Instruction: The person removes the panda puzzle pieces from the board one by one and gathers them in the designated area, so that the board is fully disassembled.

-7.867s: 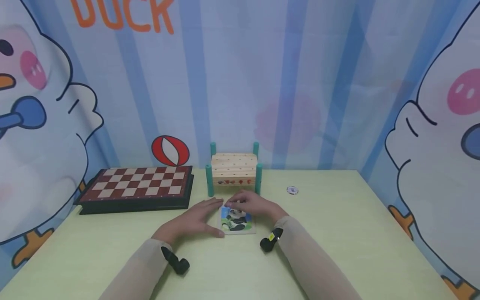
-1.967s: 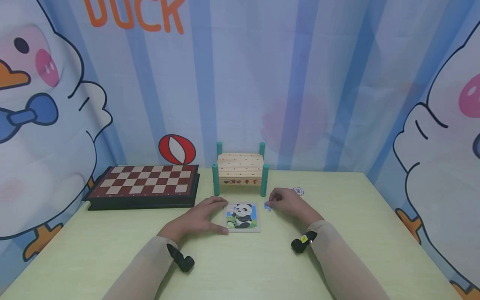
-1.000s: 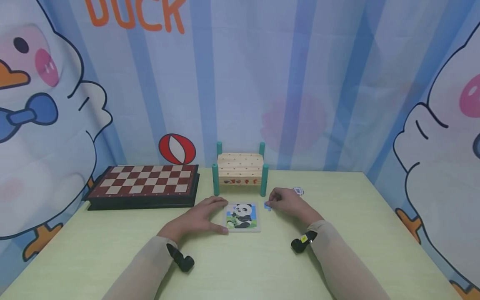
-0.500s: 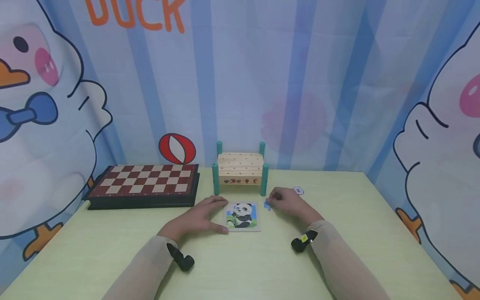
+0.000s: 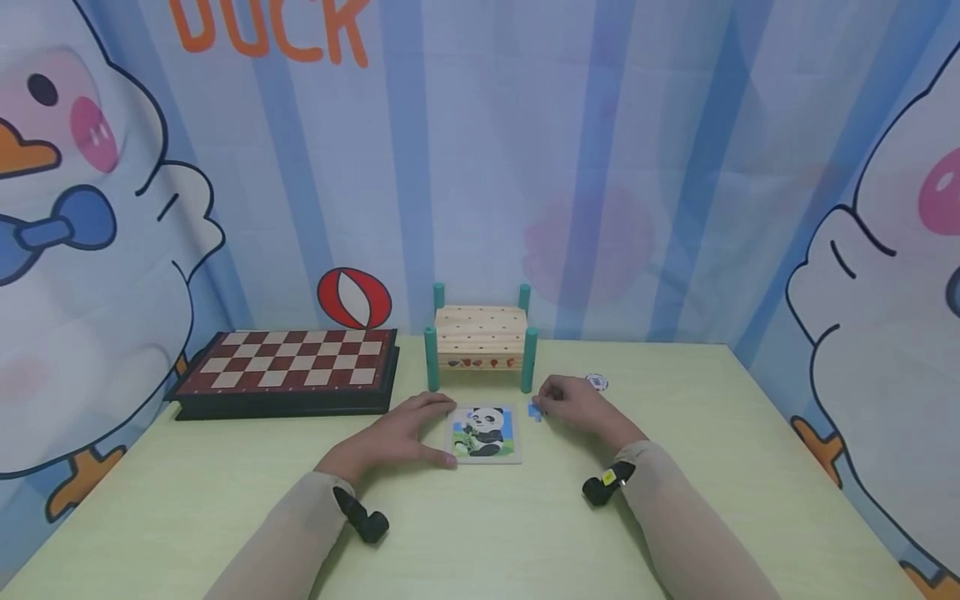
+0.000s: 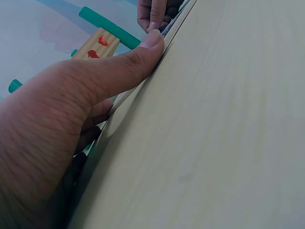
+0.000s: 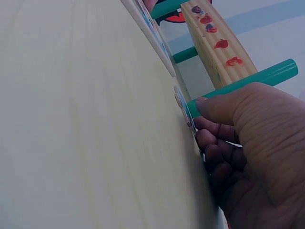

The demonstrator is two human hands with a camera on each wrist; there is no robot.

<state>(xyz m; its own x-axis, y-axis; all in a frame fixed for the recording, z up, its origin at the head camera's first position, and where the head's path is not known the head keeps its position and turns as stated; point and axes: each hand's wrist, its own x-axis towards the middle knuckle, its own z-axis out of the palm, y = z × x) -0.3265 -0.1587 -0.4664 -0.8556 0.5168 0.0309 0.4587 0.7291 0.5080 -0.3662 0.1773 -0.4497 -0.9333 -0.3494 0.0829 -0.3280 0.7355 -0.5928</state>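
Observation:
A square panda jigsaw puzzle (image 5: 487,433) in a pale frame lies flat on the table. My left hand (image 5: 393,437) rests along its left side, thumb at the lower left corner and fingertips near the upper left one. In the left wrist view the thumb (image 6: 128,62) lies fairly straight along the frame's edge. To the right of the frame, my right hand (image 5: 581,406) pinches a small blue puzzle piece (image 5: 535,412) at the tabletop. From the right wrist the piece (image 7: 185,110) shows partly, with its far end hidden by thumb and fingers.
Behind the puzzle stands a small wooden toy bed (image 5: 480,333) with green posts. A chessboard box (image 5: 288,371) sits at the back left. A round white-and-dark disc (image 5: 597,382) lies beyond my right hand. A striped duck curtain (image 5: 480,167) backs the table.
Compared with the oldest frame, my right hand has moved right, off the panda puzzle, and now has a blue piece at its fingertips. Over the last two seconds both hands stay almost still.

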